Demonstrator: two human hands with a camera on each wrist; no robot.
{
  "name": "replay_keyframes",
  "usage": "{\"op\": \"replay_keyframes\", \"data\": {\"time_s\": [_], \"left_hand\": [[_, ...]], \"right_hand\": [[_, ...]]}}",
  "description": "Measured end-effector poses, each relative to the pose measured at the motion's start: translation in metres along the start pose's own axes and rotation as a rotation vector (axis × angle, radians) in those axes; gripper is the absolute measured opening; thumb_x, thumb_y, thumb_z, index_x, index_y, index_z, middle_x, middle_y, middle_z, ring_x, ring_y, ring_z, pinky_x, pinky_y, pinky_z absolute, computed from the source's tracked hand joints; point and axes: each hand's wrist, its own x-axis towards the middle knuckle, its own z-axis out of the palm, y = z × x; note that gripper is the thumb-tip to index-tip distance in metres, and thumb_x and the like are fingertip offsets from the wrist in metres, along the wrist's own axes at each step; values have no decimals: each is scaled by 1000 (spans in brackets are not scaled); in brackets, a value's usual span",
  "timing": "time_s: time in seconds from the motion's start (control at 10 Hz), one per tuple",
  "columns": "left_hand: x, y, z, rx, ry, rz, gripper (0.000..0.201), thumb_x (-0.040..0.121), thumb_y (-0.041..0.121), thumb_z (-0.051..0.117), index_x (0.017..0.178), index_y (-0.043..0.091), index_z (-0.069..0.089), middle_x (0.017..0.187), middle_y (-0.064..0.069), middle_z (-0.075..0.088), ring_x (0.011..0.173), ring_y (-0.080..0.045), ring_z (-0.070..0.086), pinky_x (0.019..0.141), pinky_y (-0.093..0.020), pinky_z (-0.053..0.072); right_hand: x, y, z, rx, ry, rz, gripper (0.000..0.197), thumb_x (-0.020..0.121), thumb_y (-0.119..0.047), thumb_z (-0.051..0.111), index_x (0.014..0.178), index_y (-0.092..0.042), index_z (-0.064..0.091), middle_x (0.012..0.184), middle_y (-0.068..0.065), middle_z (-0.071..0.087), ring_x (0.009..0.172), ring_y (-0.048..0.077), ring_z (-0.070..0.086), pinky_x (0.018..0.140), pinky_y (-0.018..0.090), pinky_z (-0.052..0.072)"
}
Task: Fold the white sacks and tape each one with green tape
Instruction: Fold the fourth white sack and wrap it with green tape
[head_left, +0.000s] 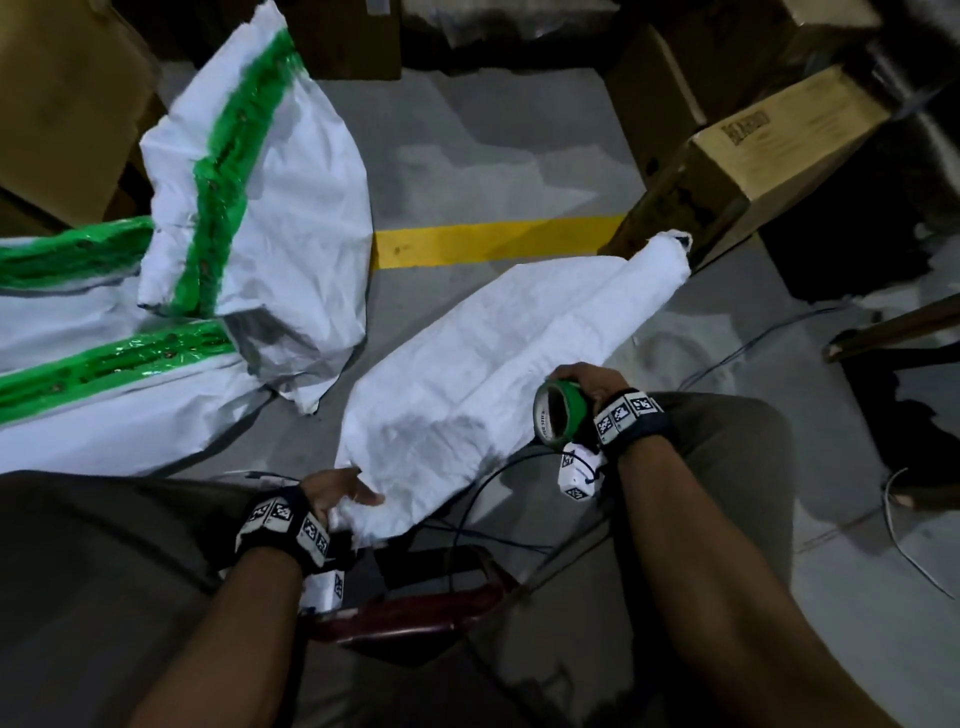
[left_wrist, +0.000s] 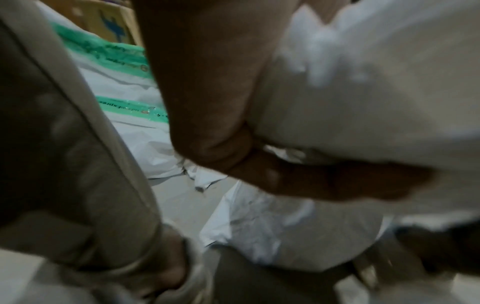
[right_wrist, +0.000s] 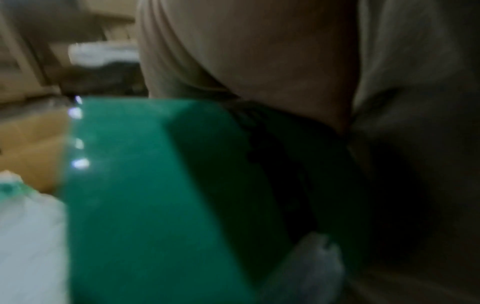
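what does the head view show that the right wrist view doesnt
Only the head view shows the left hand gripping the near end of the untaped sack, the taped sacks beside it, the yellow floor line and the cardboard box. Only the right wrist view shows the tape's green face up close, though blurred. Both show the tape roll in the right hand's grip.
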Motion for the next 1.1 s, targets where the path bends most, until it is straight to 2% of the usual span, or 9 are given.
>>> {"op": "replay_keyframes", "data": {"time_s": [0.1,0.2,0.4,0.5,0.7,0.8,0.9,1.0,1.1], "left_hand": [[-25,29,9,-127,93,133,42,81,14,82,116,1,64,116,-16,65,100,-31,66,81,-33,52],[-38,66,5,-187,173,292,26,92,-6,61,114,7,55,96,-13,63,85,-29,60,75,-38,51],[-29,178,-17,-159,228,523,85,49,-5,89,128,-6,58,119,-12,67,102,-32,67,87,-45,58],[-59,242,7,-73,264,696,57,52,-7,82,106,3,67,103,-10,64,88,-20,59,69,-27,51],[-72,315,21,23,358,912,73,65,-11,79,134,0,58,127,-5,59,116,-19,55,100,-35,49],[-83,327,9,73,388,1042,43,63,-6,81,101,5,65,99,-1,54,94,-15,50,82,-29,47],[-91,322,-6,136,415,1157,39,67,-9,80,78,16,51,83,3,44,81,-12,42,69,-24,39],[-81,299,-20,70,390,1097,41,65,-7,84,99,0,63,98,-4,56,89,-16,51,81,-30,46],[-47,256,-36,38,354,698,49,53,1,90,97,8,69,98,-11,67,88,-24,60,75,-38,51]], "right_hand": [[-18,-15,-3,381,143,91,34,79,-16,80,108,1,74,97,13,71,81,26,67,56,20,54],[-19,-24,-16,529,149,75,44,63,-17,90,98,4,76,88,17,72,69,28,66,61,33,57],[-24,-23,-50,849,242,91,52,55,-18,92,100,2,76,99,19,75,82,35,72,78,53,59],[-19,-17,-68,973,247,56,75,42,-26,98,110,-2,75,109,20,73,99,39,71,84,60,56],[-17,-34,-82,1157,167,-202,62,62,-31,93,109,-10,58,112,21,62,109,43,63,91,59,53],[-30,-51,-79,1148,226,-370,26,78,-16,84,84,-16,58,91,11,68,91,30,67,86,52,57],[-37,-54,-70,1158,246,-460,25,83,-6,77,72,-19,60,90,11,66,91,27,65,91,49,52],[-31,-34,-53,1134,225,-338,22,77,-12,83,79,-15,62,93,16,67,92,32,63,91,52,53],[-12,10,-25,975,136,33,52,60,-26,93,100,0,71,108,23,71,87,34,68,83,51,59]]}}
